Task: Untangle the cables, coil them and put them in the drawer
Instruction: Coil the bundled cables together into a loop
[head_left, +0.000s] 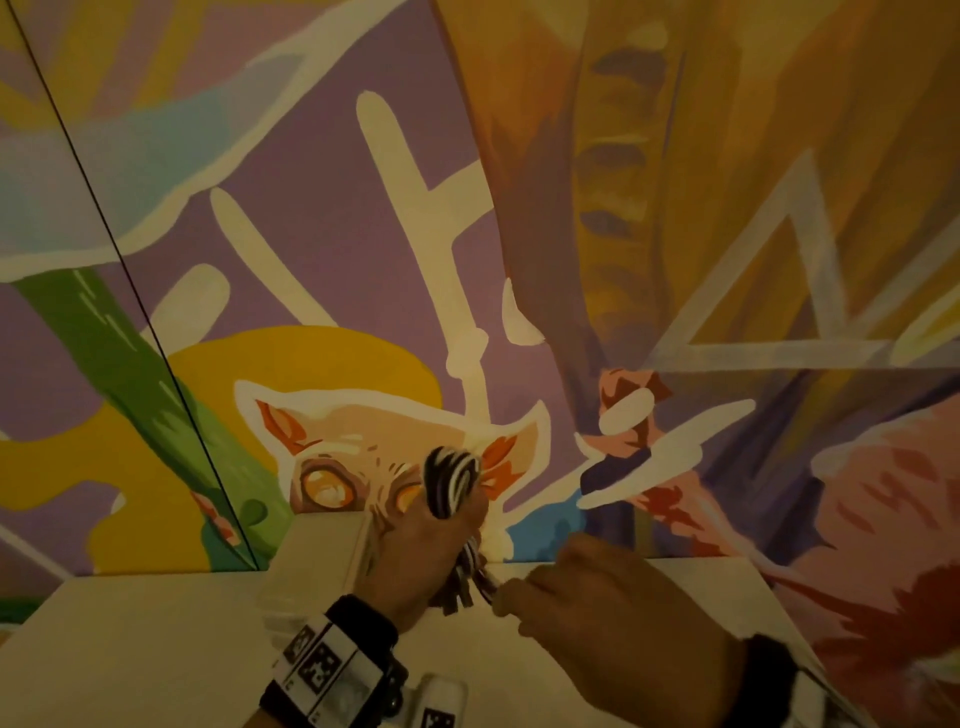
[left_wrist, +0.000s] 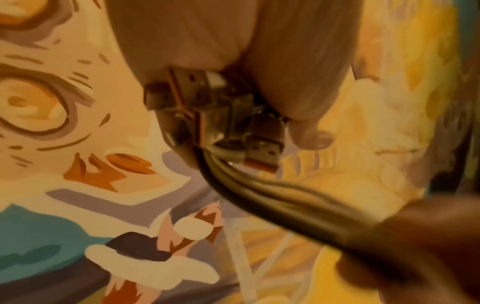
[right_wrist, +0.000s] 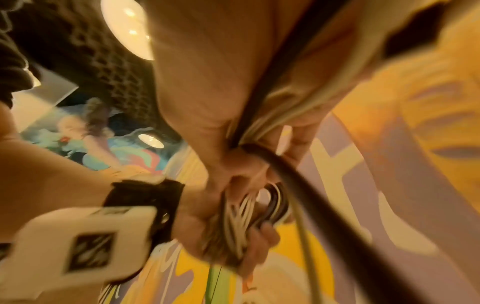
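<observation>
Two hands in frame, one cable bundle between them, held up in front of the painted wall mural (head_left: 363, 234), over the far part of the white tabletop (head_left: 156, 639).

Your left hand (head_left: 415, 551) has its fingers curled round the coiled cable bundle (head_left: 451, 480). Black and white strands mixed, several loops; exact strand count can't be read, too blurred. The loops stick up above your fist, and loose ends hang out below it.

Left wrist view: at least three USB connectors (left_wrist: 262, 150) are clustered at your fingers. The clearest is a metal USB-A plug with an orange tongue; the others are partly hidden. A thick black cable and a couple of paler ones run out from them toward the lower right.

Your right hand (head_left: 587, 597) sits just right of the left one, nearly touching it. Its fingertips pinch the strands where they leave the bundle. Right wrist view: one black cable (right_wrist: 298, 185) and a group of pale ones pass through your right hand's grip and run on to the coil in your left fist.

One black wrist strap (head_left: 358, 623) with marker tags on each wrist. Drawer not in view.
</observation>
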